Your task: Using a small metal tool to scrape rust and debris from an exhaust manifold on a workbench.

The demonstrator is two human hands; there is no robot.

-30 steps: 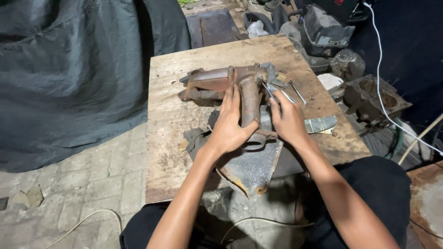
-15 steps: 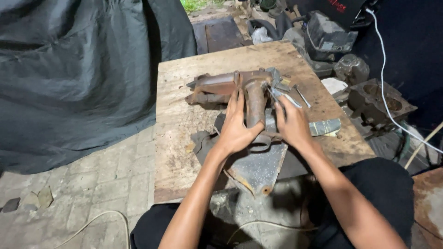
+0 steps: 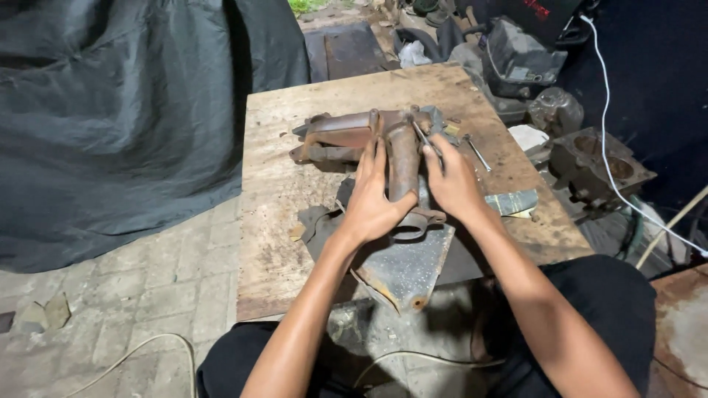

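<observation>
Rusty cast-metal manifold pipe is lying on a worn plywood board, both hands on it. Left hand is wrapping around the pipe's left side, fingers stretched up along it, thumb near the round flange at the near end. Right hand is pressing on the pipe's right side, fingers closing on what looks like a thin metal rod, hard to confirm. A loose bolt is lying just right of the right hand. Grey sheet-metal plate is sitting under both wrists.
</observation>
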